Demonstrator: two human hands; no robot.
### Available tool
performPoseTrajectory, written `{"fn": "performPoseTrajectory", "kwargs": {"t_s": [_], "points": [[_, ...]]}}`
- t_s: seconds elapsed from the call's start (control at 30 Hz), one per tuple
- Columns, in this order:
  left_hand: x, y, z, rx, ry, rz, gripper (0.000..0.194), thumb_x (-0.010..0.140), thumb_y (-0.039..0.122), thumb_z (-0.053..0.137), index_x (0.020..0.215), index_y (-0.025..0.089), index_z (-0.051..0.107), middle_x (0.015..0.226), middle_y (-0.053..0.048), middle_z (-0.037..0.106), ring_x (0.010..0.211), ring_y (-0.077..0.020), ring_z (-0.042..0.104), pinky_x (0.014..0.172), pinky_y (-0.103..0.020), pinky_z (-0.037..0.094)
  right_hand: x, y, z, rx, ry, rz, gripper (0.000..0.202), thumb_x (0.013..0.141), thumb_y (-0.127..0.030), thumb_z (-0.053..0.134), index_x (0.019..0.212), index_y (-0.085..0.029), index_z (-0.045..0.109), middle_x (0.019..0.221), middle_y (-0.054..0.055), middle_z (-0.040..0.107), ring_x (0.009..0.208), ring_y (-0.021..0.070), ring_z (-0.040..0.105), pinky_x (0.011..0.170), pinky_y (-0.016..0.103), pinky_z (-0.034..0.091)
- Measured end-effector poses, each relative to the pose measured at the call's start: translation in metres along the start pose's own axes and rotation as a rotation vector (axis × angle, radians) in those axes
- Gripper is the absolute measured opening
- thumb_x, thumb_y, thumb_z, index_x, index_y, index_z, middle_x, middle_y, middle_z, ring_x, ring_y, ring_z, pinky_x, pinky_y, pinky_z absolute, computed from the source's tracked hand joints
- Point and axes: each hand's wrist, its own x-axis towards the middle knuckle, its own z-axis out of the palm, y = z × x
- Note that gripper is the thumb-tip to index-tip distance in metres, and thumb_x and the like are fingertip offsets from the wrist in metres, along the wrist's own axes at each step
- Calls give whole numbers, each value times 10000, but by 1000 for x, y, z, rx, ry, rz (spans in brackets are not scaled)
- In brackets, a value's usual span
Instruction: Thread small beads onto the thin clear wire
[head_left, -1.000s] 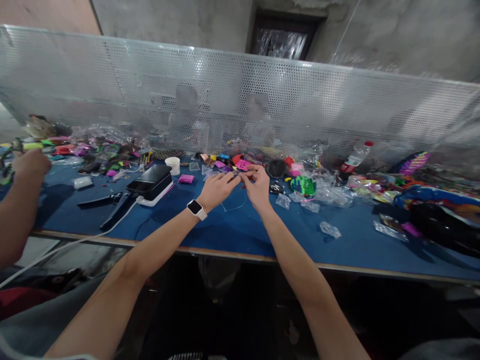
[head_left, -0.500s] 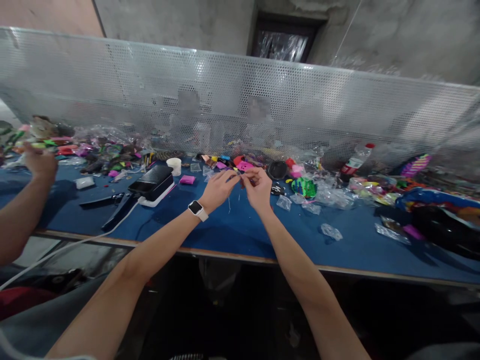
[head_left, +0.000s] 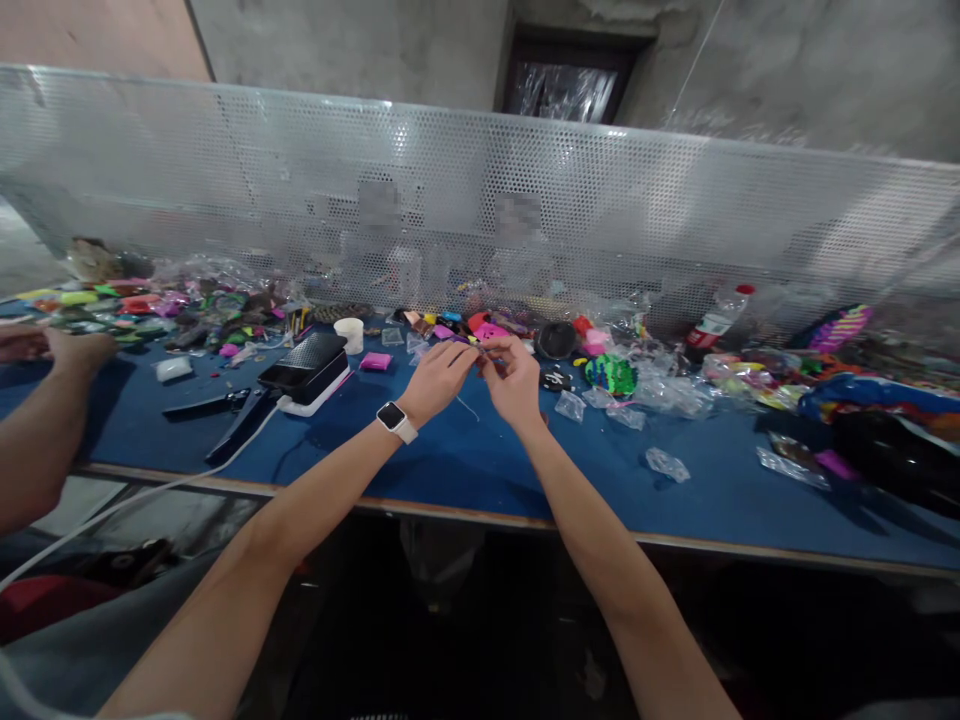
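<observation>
Head view: at centre, left hand (head_left: 440, 380) and right hand (head_left: 514, 385) pinch nearly shut on a thin thread (head_left: 469, 408), its upper end hidden by fingers. Bare worktop (head_left: 457, 470) opens below, to its front edge; pink packet (head_left: 376, 361) lies left, clear packet (head_left: 571, 405) right.

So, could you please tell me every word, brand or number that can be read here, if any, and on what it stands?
No text reads clearly.
Red label on clear plastic bottle with red cap: white lettering, too blurred.
Flat black item with white marks: too small.
</observation>
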Motion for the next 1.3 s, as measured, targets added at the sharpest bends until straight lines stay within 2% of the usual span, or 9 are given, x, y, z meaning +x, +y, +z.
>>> {"fn": "performPoseTrajectory", "kwargs": {"t_s": [0.1, 0.27, 0.4, 0.6, 0.83, 1.0, 1.3], "points": [[0, -1, -2, 12, 5, 4, 280, 1111, 213, 434, 1220, 181, 690, 1165, -137, 750, 1076, -243, 706, 966, -434, 568, 1, 3, 1, -29, 25, -9, 134, 929, -356, 715, 1003, -261, 656, 928, 35, 706, 785, 190, 668, 733, 379, 619], [-1, -1, -3, 12, 10, 35, 270, 1118, 243, 463, 1162, 188, 724, 1155, -111, 779, 1016, -221, 709, 928, -410, 556, 6, 6, -1, 72, 36, 33, 208, 877, -400, 788, 962, -254, 666, 870, 23, 694, 742, 187, 653, 695, 364, 603], [1, 0, -1, -34, 39, -32, 278, 1119, 277, 482, 1101, 200, 749, 1095, -94, 790, 985, -206, 707, 914, -394, 550, 5, 7, 0, 17, 77, 34, 240, 898, -467, 784, 950, -251, 692, 799, 14, 684, 667, 182, 621, 673, 366, 596], [5, 5, -4, -49, 69, -73, 247, 1118, 283, 495, 1088, 188, 721, 1089, -90, 772, 1022, -211, 704, 931, -391, 541, 1, 9, 6, -46, 129, -44, 209, 945, -460, 739, 991, -257, 725, 878, 37, 728, 784, 218, 687, 785, 410, 632], [7, 9, -4, -91, 50, -108, 240, 1128, 270, 460, 1117, 168, 676, 1097, -101, 743, 1026, -215, 685, 931, -386, 530, -2, 10, 6, -128, 153, -120, 151, 988, -427, 699, 1006, -287, 750, 1034, 72, 727, 963, 258, 698, 895, 466, 630], [6, 5, -5, -86, 86, -91, 259, 1128, 306, 483, 1090, 201, 716, 1052, -75, 772, 981, -207, 697, 896, -388, 508, -4, 8, 10, -139, 189, -128, 165, 997, -442, 685, 1008, -285, 737, 1009, 67, 721, 944, 258, 695, 900, 465, 630], [1, -3, -6, -27, 122, -27, 246, 1113, 282, 530, 1094, 198, 761, 1017, -62, 807, 923, -187, 718, 874, -377, 494, -1, 7, 4, -15, 67, -57, 132, 890, -318, 754, 985, -248, 694, 963, 55, 747, 879, 225, 725, 897, 435, 637]]}}
